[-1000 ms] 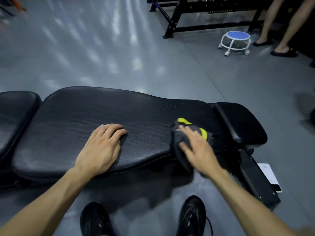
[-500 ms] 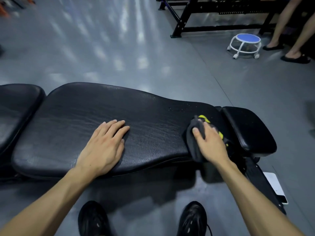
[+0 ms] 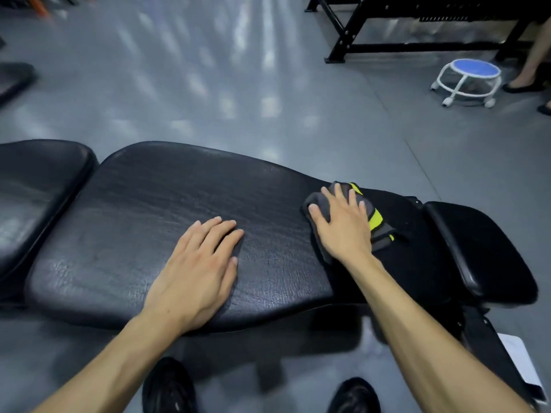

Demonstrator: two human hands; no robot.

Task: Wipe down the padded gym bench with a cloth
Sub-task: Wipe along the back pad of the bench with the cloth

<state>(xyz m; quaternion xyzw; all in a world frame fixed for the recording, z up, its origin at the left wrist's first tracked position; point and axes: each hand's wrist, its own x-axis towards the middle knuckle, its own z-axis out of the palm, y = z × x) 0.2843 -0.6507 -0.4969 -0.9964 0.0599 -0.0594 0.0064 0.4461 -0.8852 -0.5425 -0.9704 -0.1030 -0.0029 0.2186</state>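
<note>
Black bench | cloth under flat right grip | left grip flat, empty

A grey floor fills the room, glossy, with pale patches of ceiling light reflected in rows across it. At the far right stands a black steel rack on angled feet. Just in front of it, a low white stool with a round blue seat sits on casters. A white sheet lies on the floor at the lower right corner
</note>
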